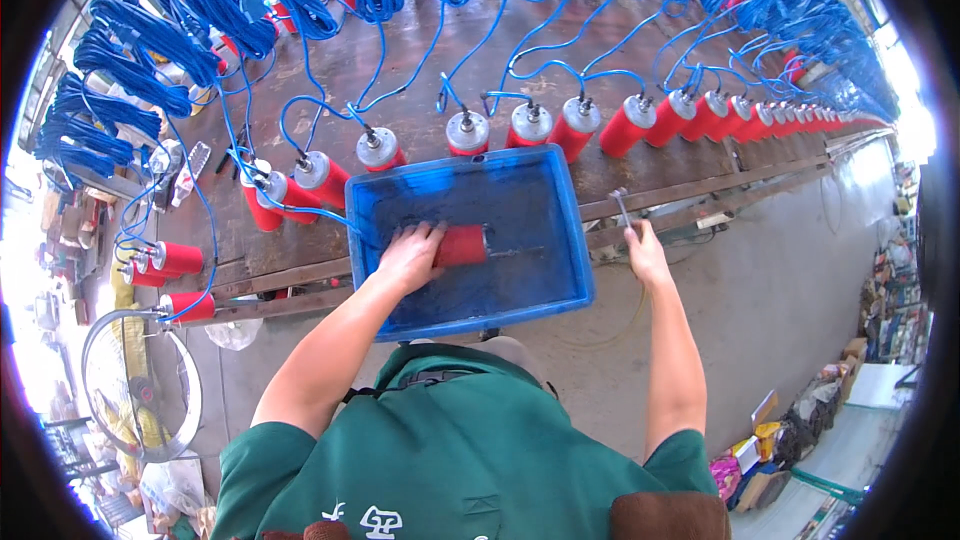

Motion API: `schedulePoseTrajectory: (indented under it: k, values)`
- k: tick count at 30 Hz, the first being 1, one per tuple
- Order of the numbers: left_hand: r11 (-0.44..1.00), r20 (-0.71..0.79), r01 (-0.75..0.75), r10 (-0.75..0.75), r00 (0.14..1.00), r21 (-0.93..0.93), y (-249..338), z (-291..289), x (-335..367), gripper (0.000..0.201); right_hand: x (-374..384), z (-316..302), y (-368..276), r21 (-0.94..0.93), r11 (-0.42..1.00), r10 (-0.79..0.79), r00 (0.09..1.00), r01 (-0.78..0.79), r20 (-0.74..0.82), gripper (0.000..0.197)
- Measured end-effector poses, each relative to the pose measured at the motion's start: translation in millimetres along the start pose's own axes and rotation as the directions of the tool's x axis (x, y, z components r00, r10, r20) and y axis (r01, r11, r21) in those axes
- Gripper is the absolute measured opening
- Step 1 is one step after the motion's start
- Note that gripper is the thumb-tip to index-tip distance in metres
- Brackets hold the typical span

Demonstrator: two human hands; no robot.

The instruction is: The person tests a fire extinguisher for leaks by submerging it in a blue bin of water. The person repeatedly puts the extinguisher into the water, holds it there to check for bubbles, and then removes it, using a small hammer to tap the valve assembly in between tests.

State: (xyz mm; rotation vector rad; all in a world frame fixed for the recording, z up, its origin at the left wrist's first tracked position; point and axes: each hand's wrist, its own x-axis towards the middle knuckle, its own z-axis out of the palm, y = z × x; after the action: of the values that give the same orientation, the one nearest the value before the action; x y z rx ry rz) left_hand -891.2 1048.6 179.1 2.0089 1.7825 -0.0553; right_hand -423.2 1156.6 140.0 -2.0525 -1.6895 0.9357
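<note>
My left hand (411, 257) grips a red cylinder (462, 246) that lies on its side in a blue plastic tub (575, 240). Dark liquid covers the tub's bottom, and the cylinder's left end is hidden under my fingers. A blue cable (318, 211) runs over the tub's left rim toward that hidden end. To the right of the tub, my right hand (648, 255) is closed around a slim metal tool (622, 204); its exact kind is too small to make out. That hand is beside the table edge, apart from the tub.
Behind the tub, a long row of red cylinders with metal caps (467, 128) stands on the brown table (420, 60). Bundles of blue cable (210, 5) hang along the far side. More red cylinders (180, 258) lie at left, above a round metal hoop (190, 390).
</note>
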Motion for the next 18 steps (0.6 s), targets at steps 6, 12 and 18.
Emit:
schedulePoseTrajectory:
  k: [6, 12, 18]
  values:
    - [0.999, -0.122, -0.048, 0.048, 0.991, 0.003, -13.9, 4.9, -20.4, 0.077, 61.3, 13.5, -60.0, -0.149, 0.97, -0.196, 0.981, 0.193, -0.005, 0.05]
    - [0.997, -0.236, -0.08, 0.083, 0.968, 0.023, -22.4, 6.1, -38.4, 0.056, 78.4, 63.1, -50.5, -0.31, 0.866, -0.419, 0.908, 0.392, -0.02, 0.056]
    - [0.988, -0.337, -0.105, 0.061, 0.94, -0.114, -22.1, -1.5, -67.5, 0.046, 56.5, 72.1, -35.9, -0.304, 0.856, -0.468, 0.877, 0.419, -0.107, 0.053]
